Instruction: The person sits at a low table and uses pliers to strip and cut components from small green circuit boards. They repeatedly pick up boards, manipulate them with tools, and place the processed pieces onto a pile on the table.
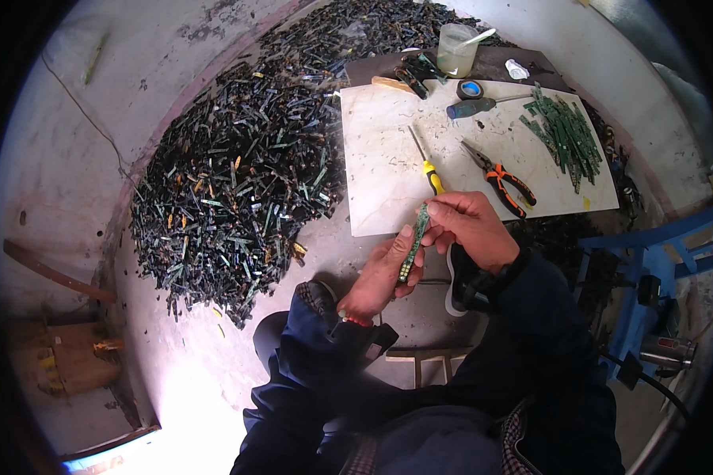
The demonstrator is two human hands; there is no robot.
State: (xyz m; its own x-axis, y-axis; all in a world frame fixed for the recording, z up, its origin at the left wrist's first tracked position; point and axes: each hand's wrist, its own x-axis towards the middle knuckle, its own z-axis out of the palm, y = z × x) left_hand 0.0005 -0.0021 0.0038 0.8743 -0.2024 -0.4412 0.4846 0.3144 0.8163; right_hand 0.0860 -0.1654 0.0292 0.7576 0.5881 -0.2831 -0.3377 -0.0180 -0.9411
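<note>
A narrow green circuit board strip (413,252) slants between my two hands, with light square pads along its lower end. My left hand (379,279) is closed on its lower part, thumb along the strip. Its upper end sits in the pinched fingers of my right hand (477,228). Just beyond my hands, a screwdriver with a yellow and black handle (432,176) lies on a white board (372,174). To its right are orange and black pliers (499,180), jaws pointing away to the left. A stack of similar green strips (566,134) rests on the board's right side.
A large heap of dark strips (238,182) covers the floor at left and far. On the board's far side are a dark-handled screwdriver (467,108) and a tape roll (469,89); a cup (455,54) stands behind. A blue frame (648,261) is at right.
</note>
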